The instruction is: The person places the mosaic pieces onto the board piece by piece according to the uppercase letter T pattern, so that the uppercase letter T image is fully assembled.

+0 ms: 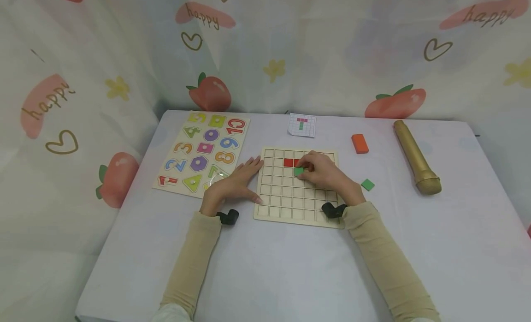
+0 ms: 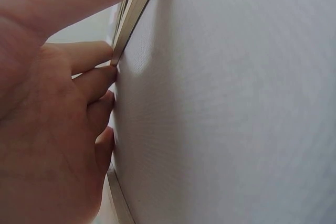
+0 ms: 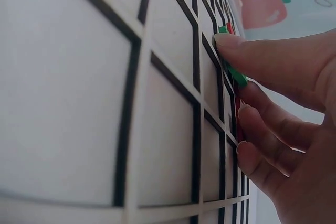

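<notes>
A pale wooden grid board [image 1: 286, 201] is lying on the white desk [image 1: 269, 276], its raised lines dividing it into square compartments. A red tile [image 1: 288, 162] is sitting in the second row from the top, and another red tile [image 1: 296, 163] is showing just beside it, partly hidden by the right hand [image 1: 323, 172]. That hand's thumb and forefinger are pinching a green tile [image 1: 298, 171] by its edges, nearly closed together with only the tile between them, while its other fingers are curling loosely nearby. The green tile is standing over the compartment just below the second red one, slightly tilted; whether it is seated there I cannot tell. What the compartments beneath the right hand are holding is also hidden.

The left hand [image 1: 236, 181] is gripping nothing; its fingers are stretching out along the board's left edge, with the thumb spread apart and touching the board.

To the left, a puzzle board [image 1: 180, 180] is carrying colored numbers and shapes in its recesses, its lower right corner partly covered by the left hand. A patterned card [image 1: 302, 125] is lying beyond the grid. To the right, a loose green tile [image 1: 368, 184], an orange block [image 1: 359, 144] and a gold cylinder [image 1: 416, 156] are resting on the desk.
</notes>
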`<state>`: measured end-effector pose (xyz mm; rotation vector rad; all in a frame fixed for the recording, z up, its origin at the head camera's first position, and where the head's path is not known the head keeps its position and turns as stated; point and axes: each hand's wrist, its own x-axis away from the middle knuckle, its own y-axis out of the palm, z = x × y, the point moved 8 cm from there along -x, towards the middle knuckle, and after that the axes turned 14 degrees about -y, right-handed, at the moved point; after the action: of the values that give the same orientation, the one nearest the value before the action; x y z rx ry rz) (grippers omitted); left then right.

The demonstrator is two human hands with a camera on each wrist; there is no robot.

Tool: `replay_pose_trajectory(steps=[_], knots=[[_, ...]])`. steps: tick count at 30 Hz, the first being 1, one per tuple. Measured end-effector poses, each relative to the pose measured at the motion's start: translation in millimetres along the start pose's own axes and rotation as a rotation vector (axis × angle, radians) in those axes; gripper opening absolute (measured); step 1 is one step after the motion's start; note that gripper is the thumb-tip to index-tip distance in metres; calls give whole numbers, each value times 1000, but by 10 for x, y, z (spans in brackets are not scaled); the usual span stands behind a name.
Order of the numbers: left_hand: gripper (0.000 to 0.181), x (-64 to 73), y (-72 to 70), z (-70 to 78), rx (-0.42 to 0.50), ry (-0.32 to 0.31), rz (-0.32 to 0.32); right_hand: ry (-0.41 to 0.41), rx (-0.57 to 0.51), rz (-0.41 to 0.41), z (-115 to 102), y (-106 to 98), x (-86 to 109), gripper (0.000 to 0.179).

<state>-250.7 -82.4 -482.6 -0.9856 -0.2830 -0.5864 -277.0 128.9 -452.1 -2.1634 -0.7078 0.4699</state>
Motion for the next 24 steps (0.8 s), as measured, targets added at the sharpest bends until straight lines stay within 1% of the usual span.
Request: replay_pose_trajectory(steps=[5, 13, 18, 24], knots=[[121, 9, 3, 7, -2, -3, 1, -16, 4, -1, -5, 1, 3, 28], [122, 0, 3, 2, 0, -7, 4, 15, -12, 1, 8, 16, 8, 28], [122, -26, 21, -31, -4, -6, 0, 12, -2, -2, 6, 22, 18, 28], [122, -35, 24, -38, -9, -10, -3, 21, -5, 14, -1, -9, 47, 28]])
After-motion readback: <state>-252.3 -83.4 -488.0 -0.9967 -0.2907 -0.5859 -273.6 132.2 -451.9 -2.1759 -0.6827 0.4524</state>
